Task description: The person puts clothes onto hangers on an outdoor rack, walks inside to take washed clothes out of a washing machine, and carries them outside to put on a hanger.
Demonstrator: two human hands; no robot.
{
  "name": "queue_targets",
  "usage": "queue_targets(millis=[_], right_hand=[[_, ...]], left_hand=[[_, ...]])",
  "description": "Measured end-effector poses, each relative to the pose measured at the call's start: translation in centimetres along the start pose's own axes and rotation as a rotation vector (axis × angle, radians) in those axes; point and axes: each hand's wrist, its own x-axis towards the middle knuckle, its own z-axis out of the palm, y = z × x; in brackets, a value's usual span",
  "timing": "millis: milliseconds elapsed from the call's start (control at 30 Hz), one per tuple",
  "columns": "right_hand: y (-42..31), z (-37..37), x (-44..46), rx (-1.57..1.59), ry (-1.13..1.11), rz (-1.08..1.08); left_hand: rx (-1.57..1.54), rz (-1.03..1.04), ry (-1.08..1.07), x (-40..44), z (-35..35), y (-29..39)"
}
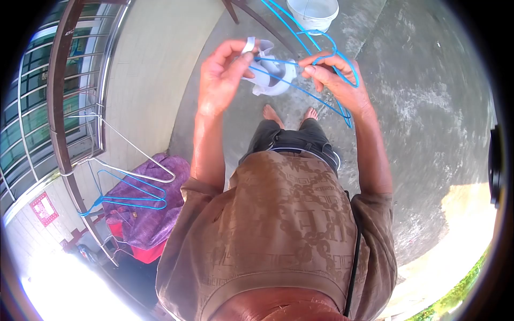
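Observation:
At the top centre my left hand point(227, 72) is closed in a pinch on a white cloth garment point(261, 80) with strap-like bands. The garment hangs loosely between my hands, and its exact kind is unclear. A narrow end of a blue hanger point(297, 84) reaches the garment beside my left fingertips. My right hand point(337, 80) is closed around blue hanger wire, thumb and forefinger pinched together near the garment's right side. More blue wire point(286, 16) loops over that hand and stretches up left; I cannot tell how many hangers it holds.
A white bucket point(315, 15) stands on the concrete floor point(417, 96) ahead. On the left, a white hanger point(134, 140) and a blue hanger point(131, 200) hang from a brown metal frame point(56, 96) by a barred window. Purple cloth point(155, 214) lies over something red below them.

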Motion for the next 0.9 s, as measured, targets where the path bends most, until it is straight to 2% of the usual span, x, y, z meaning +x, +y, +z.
queue_targets(millis=[133,200,300,367,400,467,533,600,700,767,800,867,900], right_hand=[[-1.1,0.5,0.9,0.050,-0.055,-0.076],[-1.0,0.0,1.4,0.100,-0.072,-0.077],[-1.2,-1.4,1.9,0.121,-0.123,-0.137],[-1.3,-3.2,1.4,0.149,0.032,-0.094],[-0.4,-4.2,1.6,-0.007,0.144,-0.052],[5.9,-6.4,2.2,-0.196,0.270,0.010],[15.3,-8.7,1.5,-0.521,0.161,0.209],[18.0,-8.1,-0.5,-0.655,0.133,0.517],[25.0,-6.4,-2.5,-0.503,0.117,0.601],[25.6,-2.6,-2.4,-0.059,0.091,0.855],[25.7,-1.4,-1.4,-0.057,0.087,0.843],[25.8,0.5,0.1,0.378,-0.001,0.797],[26.0,0.6,0.6,0.379,-0.011,0.799]], left_hand=[[0.130,0.013,-0.083,0.0,1.5,0.7],[0.372,0.015,-0.134,0.2,1.5,1.5],[0.273,-0.042,-0.146,0.5,1.3,2.5],[0.238,-0.021,-0.126,0.5,1.0,2.5],[0.204,0.005,-0.097,0.6,0.9,2.4],[0.129,0.031,-0.062,0.3,0.5,2.5],[0.013,0.071,-0.009,-0.1,0.1,3.0],[-0.033,0.114,0.006,-0.3,0.1,3.6],[-0.094,0.182,0.031,-0.5,0.3,4.4],[-0.119,0.215,0.037,-0.6,0.2,4.8],[-0.111,0.224,0.038,-0.5,0.2,5.0],[-0.073,0.237,0.042,-0.8,-0.2,5.3],[-0.067,0.235,0.049,-1.0,-0.5,5.4]])
